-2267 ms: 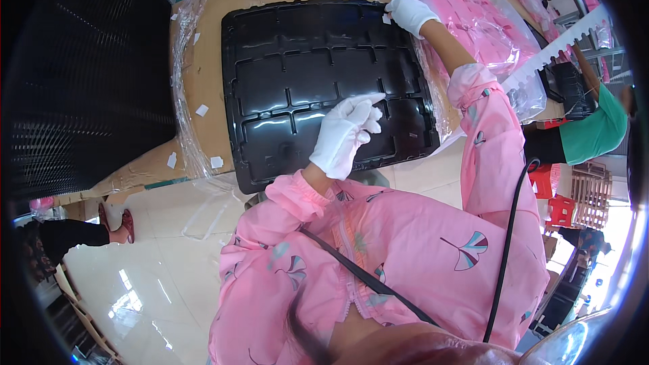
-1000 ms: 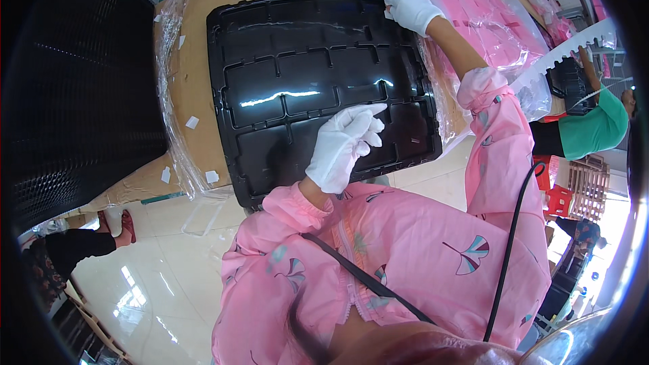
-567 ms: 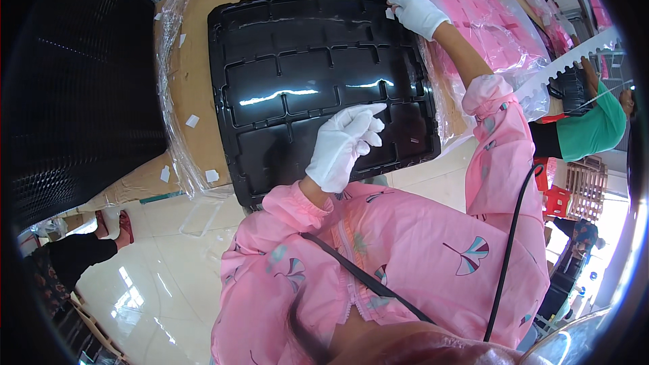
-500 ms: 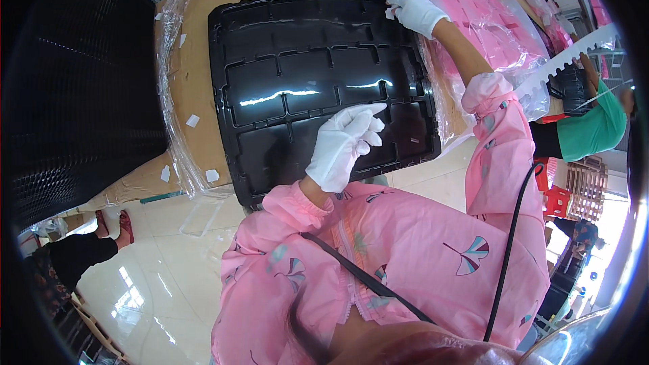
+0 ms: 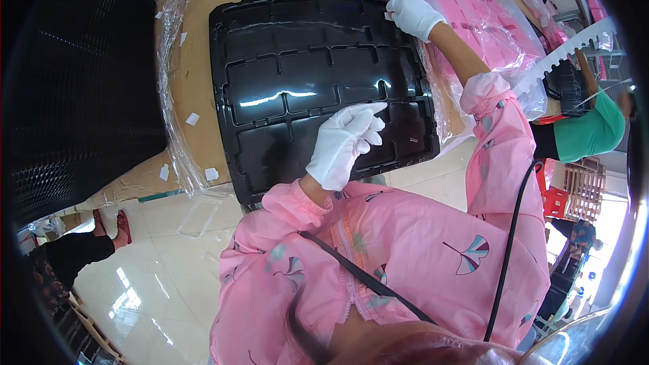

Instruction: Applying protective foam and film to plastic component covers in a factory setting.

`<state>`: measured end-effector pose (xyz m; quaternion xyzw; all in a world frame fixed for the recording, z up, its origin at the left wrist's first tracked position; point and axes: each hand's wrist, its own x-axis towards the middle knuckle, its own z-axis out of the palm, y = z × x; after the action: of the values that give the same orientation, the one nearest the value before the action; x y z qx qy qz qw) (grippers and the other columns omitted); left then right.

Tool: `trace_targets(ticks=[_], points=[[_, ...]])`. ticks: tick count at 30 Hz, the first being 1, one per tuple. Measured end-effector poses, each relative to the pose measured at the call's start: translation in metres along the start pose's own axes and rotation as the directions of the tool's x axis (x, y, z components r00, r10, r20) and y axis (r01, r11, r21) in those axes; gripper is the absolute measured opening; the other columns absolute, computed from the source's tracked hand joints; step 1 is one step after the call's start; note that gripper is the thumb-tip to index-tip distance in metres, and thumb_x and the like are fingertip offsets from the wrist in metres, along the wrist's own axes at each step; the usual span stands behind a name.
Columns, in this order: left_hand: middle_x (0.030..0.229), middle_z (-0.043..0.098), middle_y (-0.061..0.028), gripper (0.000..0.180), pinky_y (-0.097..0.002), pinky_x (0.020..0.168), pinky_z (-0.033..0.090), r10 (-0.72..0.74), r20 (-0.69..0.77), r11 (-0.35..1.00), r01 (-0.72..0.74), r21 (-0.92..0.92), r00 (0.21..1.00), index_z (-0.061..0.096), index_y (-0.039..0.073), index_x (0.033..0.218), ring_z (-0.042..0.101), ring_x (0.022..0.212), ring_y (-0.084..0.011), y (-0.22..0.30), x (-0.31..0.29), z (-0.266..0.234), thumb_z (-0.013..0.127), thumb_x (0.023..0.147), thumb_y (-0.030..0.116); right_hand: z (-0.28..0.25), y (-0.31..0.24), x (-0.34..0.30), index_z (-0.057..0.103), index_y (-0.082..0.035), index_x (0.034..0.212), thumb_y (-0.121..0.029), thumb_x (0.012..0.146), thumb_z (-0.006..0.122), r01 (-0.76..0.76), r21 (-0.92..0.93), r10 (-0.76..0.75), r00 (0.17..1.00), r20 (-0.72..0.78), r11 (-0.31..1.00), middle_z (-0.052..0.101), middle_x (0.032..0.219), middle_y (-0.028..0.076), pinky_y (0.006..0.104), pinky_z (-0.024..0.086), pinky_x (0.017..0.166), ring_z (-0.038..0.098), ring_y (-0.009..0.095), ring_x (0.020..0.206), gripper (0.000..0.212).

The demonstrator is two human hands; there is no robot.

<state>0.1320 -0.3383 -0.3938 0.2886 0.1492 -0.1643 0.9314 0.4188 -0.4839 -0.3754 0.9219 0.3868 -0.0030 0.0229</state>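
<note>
A large black plastic tray (image 5: 304,67) with shallow molded compartments lies on the cardboard-covered table in front of me. My right hand (image 5: 414,17), in a white glove, is at the tray's far right corner. Its fingers are pinched on a small pale tag (image 5: 388,16), mostly hidden by the glove. Over the tray's near middle hovers my left hand (image 5: 343,145), also white-gloved. Its index finger stretches to the right and the other fingers bend loosely, with nothing visible in them. I cannot tell whether it touches the tray.
Pink trays in clear plastic film (image 5: 466,13) lie to the right. A tall black stack (image 5: 88,94) stands at the left beside crumpled film (image 5: 177,128). Several white paper pieces (image 5: 193,119) are scattered on the cardboard (image 5: 193,81). A person in green (image 5: 595,125) is at the right.
My right hand has shifted very slightly down at the tray's far right corner, still pinching the tag. The left hand and the tray stay almost where they were.
</note>
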Motion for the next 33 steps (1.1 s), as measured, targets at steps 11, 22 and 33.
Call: trace_targets(ticks=[11,22,33], points=[[0.088,0.060,-0.0024,0.035,-0.0160,0.055,0.036,0.012,0.007,1.000,-0.012,0.013,1.000,0.055,-0.001,0.120,0.053,0.068,-0.0045,-0.001,0.001,-0.002,0.057,0.093,0.021,-0.008,-0.010,-0.016,0.067,-0.007,0.092,-0.022,0.086,0.055,-0.021,-0.127,0.035,0.993,0.109,0.992,0.065,0.094,0.014,0.0424,0.051,0.072,0.064,0.035,0.084,0.020],[0.095,0.057,0.0006,0.043,-0.0175,0.061,0.039,0.130,-0.116,0.991,-0.130,0.006,0.985,0.055,0.004,0.121,0.051,0.078,-0.0049,0.010,-0.014,0.030,0.049,0.096,0.038,-0.053,-0.114,-0.129,0.061,0.002,0.080,0.003,0.073,0.060,0.339,0.679,-0.180,0.938,-0.296,0.651,0.058,0.113,0.021,0.0380,0.049,0.085,0.060,0.033,0.101,0.007],[0.089,0.059,0.0001,0.025,-0.0146,0.057,0.041,0.288,0.104,0.875,-0.305,0.375,0.952,0.059,0.002,0.111,0.051,0.070,-0.0048,0.096,0.020,0.110,0.056,0.094,0.020,-0.112,-0.090,-0.127,0.064,-0.005,0.102,-0.006,0.078,0.058,0.459,0.547,-0.049,0.795,-0.604,0.700,0.059,0.117,0.017,0.0351,0.048,0.087,0.060,0.034,0.100,0.024]])
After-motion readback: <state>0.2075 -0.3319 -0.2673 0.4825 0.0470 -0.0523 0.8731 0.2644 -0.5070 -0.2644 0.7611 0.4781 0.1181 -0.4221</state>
